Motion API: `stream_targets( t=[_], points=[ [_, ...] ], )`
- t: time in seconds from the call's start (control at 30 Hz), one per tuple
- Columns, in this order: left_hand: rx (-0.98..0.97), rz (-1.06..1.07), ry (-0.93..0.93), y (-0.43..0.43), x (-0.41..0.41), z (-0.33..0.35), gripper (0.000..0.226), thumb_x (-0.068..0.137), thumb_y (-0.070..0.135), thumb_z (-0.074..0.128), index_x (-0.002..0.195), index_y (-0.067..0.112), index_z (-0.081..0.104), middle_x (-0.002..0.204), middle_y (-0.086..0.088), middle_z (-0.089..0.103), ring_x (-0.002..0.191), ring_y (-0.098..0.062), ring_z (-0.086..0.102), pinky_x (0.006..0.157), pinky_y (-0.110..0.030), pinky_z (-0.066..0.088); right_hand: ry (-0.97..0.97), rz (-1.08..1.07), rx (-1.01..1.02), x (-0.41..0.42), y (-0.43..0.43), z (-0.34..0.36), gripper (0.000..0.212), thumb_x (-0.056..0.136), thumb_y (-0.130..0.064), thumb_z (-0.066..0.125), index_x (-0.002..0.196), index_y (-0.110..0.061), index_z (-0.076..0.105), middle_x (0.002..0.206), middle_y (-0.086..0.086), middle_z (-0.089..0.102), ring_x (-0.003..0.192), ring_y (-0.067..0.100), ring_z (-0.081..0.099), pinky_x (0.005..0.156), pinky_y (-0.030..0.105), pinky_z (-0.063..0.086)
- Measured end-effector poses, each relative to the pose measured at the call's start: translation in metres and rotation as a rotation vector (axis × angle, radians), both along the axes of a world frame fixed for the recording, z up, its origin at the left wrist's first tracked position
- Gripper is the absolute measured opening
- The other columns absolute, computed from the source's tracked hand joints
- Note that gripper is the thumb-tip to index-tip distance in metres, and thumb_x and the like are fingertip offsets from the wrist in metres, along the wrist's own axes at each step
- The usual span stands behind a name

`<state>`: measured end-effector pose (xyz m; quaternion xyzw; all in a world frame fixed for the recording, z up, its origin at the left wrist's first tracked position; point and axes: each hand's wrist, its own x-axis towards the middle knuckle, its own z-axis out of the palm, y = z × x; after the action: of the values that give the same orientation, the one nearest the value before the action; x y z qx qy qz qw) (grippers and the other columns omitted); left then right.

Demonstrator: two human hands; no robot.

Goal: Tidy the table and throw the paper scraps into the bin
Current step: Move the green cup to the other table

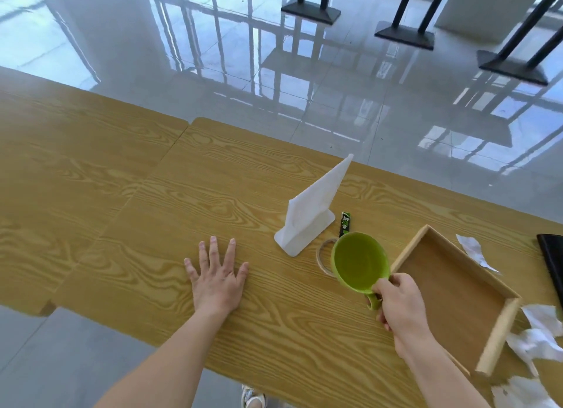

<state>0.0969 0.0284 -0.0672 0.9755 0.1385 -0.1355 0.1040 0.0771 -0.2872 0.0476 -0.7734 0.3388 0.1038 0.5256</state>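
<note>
My right hand [399, 304] grips the handle of a green cup [359, 261], held tilted just above the wooden table [152, 200], left of an empty wooden tray [499, 331]. A round coaster ring [321, 255] lies under the cup's left side. My left hand [217, 276] rests flat on the table with fingers spread, holding nothing. Crumpled white paper scraps lie right of the tray: one at the far side [475, 250], others at the near right [539, 331] and at the bottom right [518, 394]. No bin is in view.
A white napkin holder [307, 215] with napkins stands behind the cup. A small green packet [345, 223] lies beside it. A black flat object [553, 261] sits at the right edge. Shiny tiled floor and black table bases [405, 35] lie beyond the table.
</note>
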Motion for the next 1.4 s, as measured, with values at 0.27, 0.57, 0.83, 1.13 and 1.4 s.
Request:
stream_targets(
  t=[0.27, 0.57, 0.83, 1.13, 1.4],
  points=[
    [0.059, 0.080, -0.003, 0.089, -0.051, -0.002, 0.061, 0.087, 0.076, 0.001, 0.144, 0.060, -0.012, 0.165, 0.003, -0.011, 0.149, -0.027, -0.020, 0.115, -0.063, -0.011, 0.079, 0.313, 0.057, -0.025, 0.071, -0.034, 0.008, 0.091, -0.015, 0.053, 0.098, -0.019, 0.054, 0.076, 0.017, 0.068, 0.045, 0.016, 0.049, 0.045, 0.032, 0.039],
    [0.043, 0.252, -0.049, 0.204, -0.054, -0.007, 0.069, 0.085, 0.077, -0.002, 0.149, 0.053, -0.008, 0.165, -0.003, -0.013, 0.149, -0.025, -0.023, 0.120, -0.051, -0.013, -0.001, 0.548, 0.004, 0.025, 0.213, -0.041, 0.007, 0.087, -0.016, 0.052, 0.094, -0.018, 0.051, 0.083, 0.017, 0.068, 0.055, 0.020, 0.055, 0.051, 0.037, 0.044],
    [0.045, 0.249, -0.141, 0.222, -0.041, -0.017, 0.075, 0.092, 0.072, 0.003, 0.155, 0.033, -0.007, 0.164, -0.008, -0.018, 0.147, -0.023, -0.028, 0.121, -0.045, -0.012, -0.008, 0.560, 0.024, 0.048, 0.307, -0.050, 0.007, 0.088, -0.016, 0.053, 0.093, -0.019, 0.050, 0.089, 0.016, 0.068, 0.067, 0.025, 0.059, 0.060, 0.043, 0.047],
    [0.038, 0.266, -0.229, 0.223, -0.042, -0.017, 0.069, 0.094, 0.063, 0.021, 0.155, 0.031, 0.018, 0.165, -0.009, 0.004, 0.152, -0.026, -0.007, 0.123, -0.045, -0.003, -0.008, 0.538, 0.060, 0.060, 0.366, -0.062, 0.006, 0.090, -0.017, 0.051, 0.094, -0.019, 0.047, 0.090, 0.016, 0.066, 0.067, 0.027, 0.058, 0.061, 0.044, 0.047],
    [0.021, 0.277, -0.243, 0.223, -0.041, -0.015, 0.064, 0.095, 0.055, 0.021, 0.154, 0.032, 0.022, 0.166, -0.007, 0.007, 0.152, -0.024, -0.005, 0.122, -0.043, -0.005, -0.014, 0.425, 0.180, 0.071, 0.400, -0.067, 0.008, 0.092, -0.013, 0.052, 0.098, -0.015, 0.047, 0.090, 0.018, 0.067, 0.046, 0.016, 0.057, 0.041, 0.026, 0.043]
  ],
)
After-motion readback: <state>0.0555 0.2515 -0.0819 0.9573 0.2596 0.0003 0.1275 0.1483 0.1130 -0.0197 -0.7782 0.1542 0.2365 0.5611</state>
